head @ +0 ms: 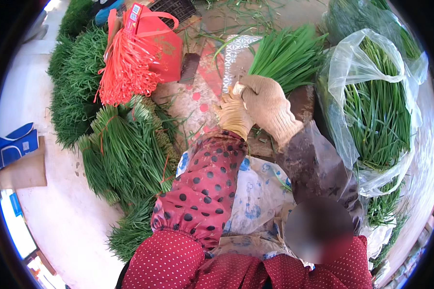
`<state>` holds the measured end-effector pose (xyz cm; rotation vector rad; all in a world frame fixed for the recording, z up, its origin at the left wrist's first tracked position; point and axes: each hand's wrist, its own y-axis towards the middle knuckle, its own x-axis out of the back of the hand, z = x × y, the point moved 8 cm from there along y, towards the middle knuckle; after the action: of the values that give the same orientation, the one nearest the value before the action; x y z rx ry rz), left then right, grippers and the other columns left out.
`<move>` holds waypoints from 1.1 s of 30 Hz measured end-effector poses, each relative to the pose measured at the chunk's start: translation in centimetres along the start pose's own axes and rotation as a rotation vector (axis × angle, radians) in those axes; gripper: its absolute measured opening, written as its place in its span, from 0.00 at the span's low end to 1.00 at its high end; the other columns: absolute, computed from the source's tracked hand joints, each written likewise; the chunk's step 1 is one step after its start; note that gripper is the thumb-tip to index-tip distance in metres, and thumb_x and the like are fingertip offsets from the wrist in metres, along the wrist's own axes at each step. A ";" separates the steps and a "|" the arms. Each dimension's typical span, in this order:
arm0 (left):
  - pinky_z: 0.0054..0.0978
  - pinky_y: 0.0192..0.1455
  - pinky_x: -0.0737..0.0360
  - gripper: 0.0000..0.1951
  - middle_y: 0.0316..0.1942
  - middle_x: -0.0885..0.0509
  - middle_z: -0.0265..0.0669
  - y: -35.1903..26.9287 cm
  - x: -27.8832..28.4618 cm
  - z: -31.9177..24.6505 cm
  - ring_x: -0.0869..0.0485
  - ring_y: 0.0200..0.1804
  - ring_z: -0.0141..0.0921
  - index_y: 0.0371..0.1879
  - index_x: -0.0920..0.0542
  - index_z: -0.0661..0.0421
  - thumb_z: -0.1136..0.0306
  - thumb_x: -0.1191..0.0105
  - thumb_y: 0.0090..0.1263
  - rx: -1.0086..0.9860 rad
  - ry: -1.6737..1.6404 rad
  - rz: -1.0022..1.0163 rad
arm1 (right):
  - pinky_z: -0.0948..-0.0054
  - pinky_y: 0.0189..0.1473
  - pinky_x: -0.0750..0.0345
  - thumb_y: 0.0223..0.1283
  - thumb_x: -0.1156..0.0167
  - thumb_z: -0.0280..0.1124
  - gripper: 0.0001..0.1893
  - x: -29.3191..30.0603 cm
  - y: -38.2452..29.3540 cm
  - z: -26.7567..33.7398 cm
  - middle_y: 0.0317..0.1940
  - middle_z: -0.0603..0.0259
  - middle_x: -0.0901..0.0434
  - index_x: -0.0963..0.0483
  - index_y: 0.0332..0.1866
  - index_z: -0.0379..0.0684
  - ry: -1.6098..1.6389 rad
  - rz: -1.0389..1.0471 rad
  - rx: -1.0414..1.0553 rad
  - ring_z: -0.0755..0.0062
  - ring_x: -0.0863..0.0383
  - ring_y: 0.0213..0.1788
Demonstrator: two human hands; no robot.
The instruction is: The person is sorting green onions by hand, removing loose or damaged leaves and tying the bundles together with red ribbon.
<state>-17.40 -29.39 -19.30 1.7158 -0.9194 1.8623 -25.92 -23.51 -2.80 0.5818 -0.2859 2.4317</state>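
Note:
In the middle, my right hand (269,103), in a beige knitted glove, closes around the lower end of a loose bunch of garlic chives (289,57). The green leaves fan out beyond it, up and to the right. Tight against it is my left hand (235,113), in a yellowish glove with bent fingers. Whether the left fingers pinch anything is hidden. Beneath both hands lies a dirty board (173,104) with red dots and a patterned strip (235,54). Polka-dot and dark sleeve covers protect my forearms.
Tied chive bundles (126,155) are piled at left. Behind them stands a red bag (164,47) with a hank of red plastic ties (128,68). At right, a clear plastic bag (341,104) holds more chives (379,119). A black crate (171,9) sits at the far edge.

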 end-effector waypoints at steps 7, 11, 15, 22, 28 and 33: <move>0.52 0.63 0.31 0.61 0.61 0.29 0.46 0.0 4.0 -1.3 0.30 0.65 0.42 0.72 0.47 0.63 0.44 0.25 0.42 0.079 -0.073 0.252 | 0.73 0.40 0.25 0.64 0.41 0.28 0.10 -1.1 -13.8 -12.5 0.30 0.58 0.19 0.21 0.46 0.34 0.057 -0.031 -0.267 0.70 0.21 0.33; 0.51 0.64 0.32 0.65 0.62 0.29 0.48 -0.9 3.5 -1.9 0.32 0.67 0.45 0.74 0.52 0.61 0.46 0.23 0.40 0.076 -0.040 0.172 | 0.65 0.45 0.20 0.61 0.41 0.30 0.13 -1.9 -15.0 -13.1 0.37 0.47 0.16 0.19 0.50 0.43 -0.039 -0.114 -0.312 0.53 0.15 0.42; 0.56 0.67 0.36 0.73 0.69 0.35 0.53 -0.7 6.1 -1.5 0.36 0.70 0.49 0.76 0.63 0.60 0.48 0.21 0.36 -0.019 -0.419 0.234 | 0.67 0.48 0.20 0.57 0.39 0.20 0.19 1.6 -14.7 -12.0 0.47 0.53 0.17 0.23 0.55 0.41 0.311 -0.164 -0.016 0.53 0.16 0.48; 0.66 0.70 0.43 0.76 0.73 0.44 0.59 -2.0 10.5 1.1 0.46 0.76 0.54 0.77 0.65 0.57 0.47 0.20 0.34 -0.156 -0.553 0.079 | 0.59 0.59 0.26 0.49 0.31 0.30 0.33 7.1 -8.2 -1.6 0.65 0.55 0.29 0.32 0.64 0.46 -0.529 -0.041 0.116 0.52 0.27 0.64; 0.62 0.60 0.35 0.47 0.66 0.33 0.53 -4.5 5.7 0.3 0.35 0.68 0.50 0.77 0.53 0.49 0.56 0.43 0.60 0.042 -0.034 0.175 | 0.52 0.65 0.36 0.33 0.25 0.32 0.46 0.0 -0.5 -0.9 0.67 0.61 0.34 0.36 0.67 0.51 -0.998 0.196 0.627 0.57 0.38 0.71; 0.60 0.53 0.28 0.32 0.57 0.30 0.54 -4.9 1.2 -3.0 0.28 0.53 0.50 0.76 0.45 0.50 0.68 0.57 0.70 0.091 0.052 -0.184 | 0.50 0.67 0.37 0.23 0.20 0.29 0.59 0.5 3.1 -9.1 0.73 0.61 0.43 0.42 0.73 0.56 -1.152 0.509 0.278 0.55 0.44 0.75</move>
<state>-16.17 -24.04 -17.29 1.7334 -0.6423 1.8418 -31.20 -22.64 -10.76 2.2327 -0.6024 2.2973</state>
